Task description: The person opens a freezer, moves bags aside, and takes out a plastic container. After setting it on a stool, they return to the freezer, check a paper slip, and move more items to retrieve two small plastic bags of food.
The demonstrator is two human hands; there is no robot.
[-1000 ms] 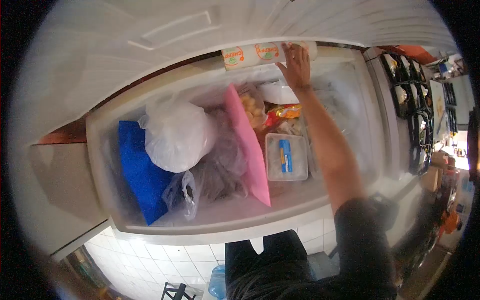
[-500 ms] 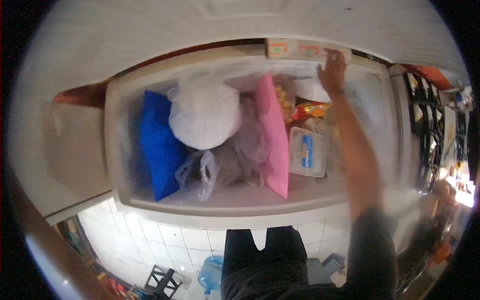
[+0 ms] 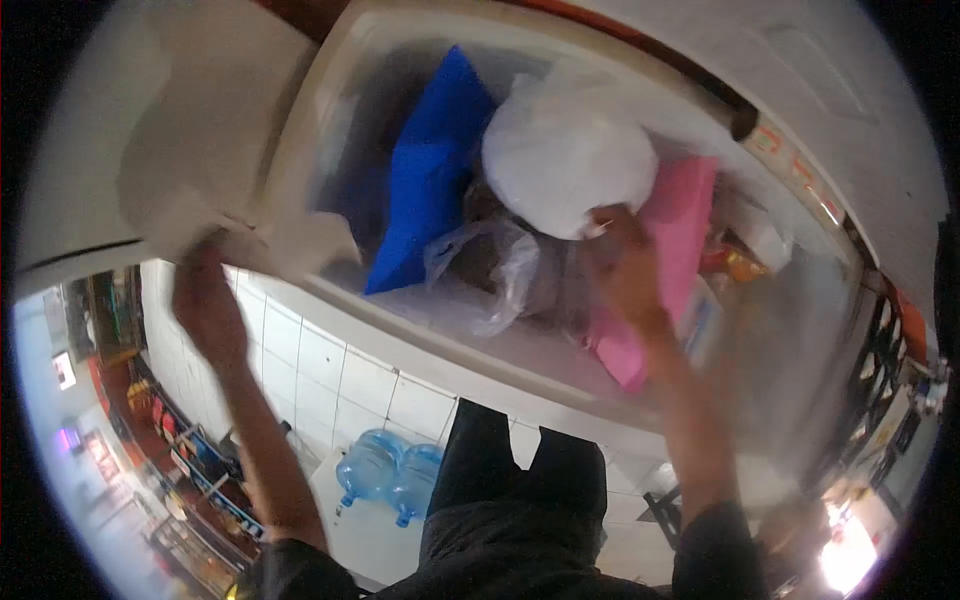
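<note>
My right hand (image 3: 625,262) reaches into an open chest freezer (image 3: 385,340), its fingers closed at the lower edge of a large, round white plastic bag (image 3: 565,150). My left hand (image 3: 203,280) is at the freezer's front left corner, its fingers closed on a pale, limp, cloth-like thing (image 3: 310,245) that is blurred. Left of the white bag stands a blue panel (image 3: 425,180), and a pink panel (image 3: 675,225) stands just right of my right hand. A clear plastic bag (image 3: 500,275) lies below the white bag.
Beyond the pink panel lie a red and yellow packet (image 3: 735,262) and a partly hidden clear container (image 3: 702,318). A printed carton (image 3: 800,170) sits along the back rim. Blue water jugs (image 3: 390,472) stand on the floor side, near my legs.
My right hand has moved from the back right rim to the white bag. My left hand has come into view with the pale thing. The view has turned and shifted left.
</note>
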